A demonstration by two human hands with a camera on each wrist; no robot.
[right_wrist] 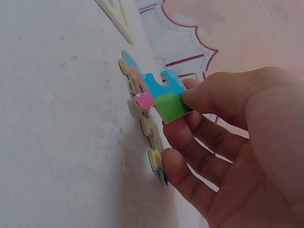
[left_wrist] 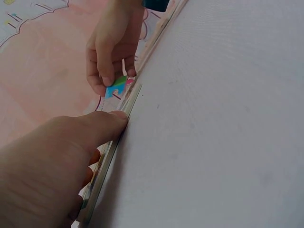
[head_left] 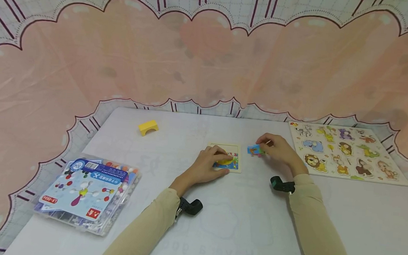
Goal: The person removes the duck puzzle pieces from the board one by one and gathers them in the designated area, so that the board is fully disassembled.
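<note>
A small puzzle tray (head_left: 240,160) with a pale frame and a colourful picture lies on the table. My left hand (head_left: 206,165) rests on it, fingers spread over the picture. In the left wrist view the left thumb (left_wrist: 111,124) lies along the tray's edge. To the right, my right hand (head_left: 278,150) pinches a blue and green puzzle piece (right_wrist: 166,97) with a pink patch between thumb and forefinger. The piece is tilted up above several puzzle pieces (head_left: 254,149) lying on the table. Other right fingertips reach down near these pieces in the right wrist view.
A large animal puzzle board (head_left: 333,151) lies at the back right, beside the right hand. On the left is a clear plastic box (head_left: 85,192) with a molecule picture on its cover. A yellow arch block (head_left: 148,127) stands at the back left. A patterned cloth hangs behind the table.
</note>
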